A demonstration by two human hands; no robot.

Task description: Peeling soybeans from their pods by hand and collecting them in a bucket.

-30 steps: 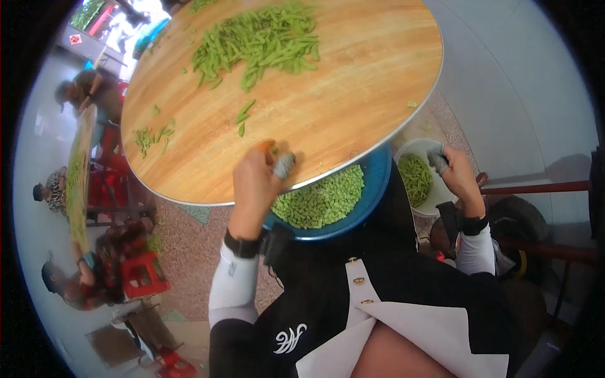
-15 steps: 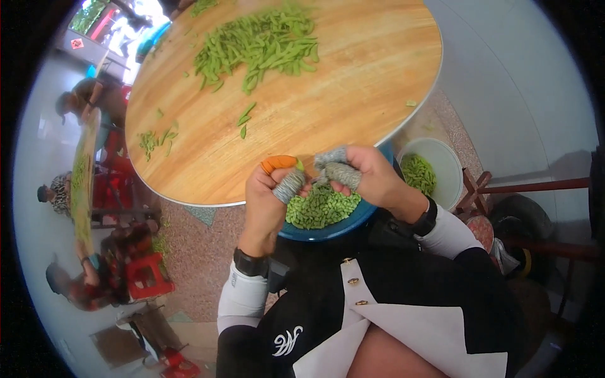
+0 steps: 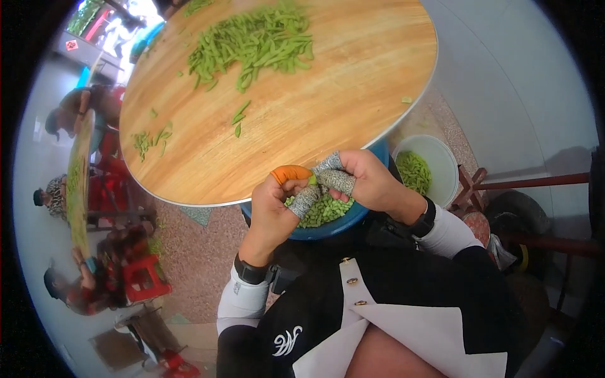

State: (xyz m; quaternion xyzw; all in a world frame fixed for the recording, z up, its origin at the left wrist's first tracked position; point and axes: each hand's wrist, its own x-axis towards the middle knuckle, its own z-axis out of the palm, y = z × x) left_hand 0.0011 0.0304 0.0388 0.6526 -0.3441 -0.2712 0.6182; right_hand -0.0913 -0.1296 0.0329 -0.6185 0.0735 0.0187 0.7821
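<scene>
My left hand (image 3: 271,211) pinches a green soybean pod (image 3: 312,180) between thumb and fingers; an orange cover wraps one finger and grey tape wraps the thumb. Against the pod's other end, my right hand (image 3: 368,179) is closed, its thumb and a finger bound in grey tape. Most of the pod is hidden by the fingers. Just below both hands sits a blue basin (image 3: 343,228) with shelled green soybeans (image 3: 324,213) in it. The round wooden table (image 3: 208,170) reaches over the basin's far side.
A large heap of soybean pods (image 3: 252,44) lies at the table's far side, with a few loose pods (image 3: 239,116) nearer. To the right stands a white bucket (image 3: 444,167) with pods inside. People sit around another table (image 3: 79,183) at left, near a red stool (image 3: 145,277).
Both hands have come together around the pod, the left moving slightly right. The view has shifted a little, and more of the basin's left rim shows.
</scene>
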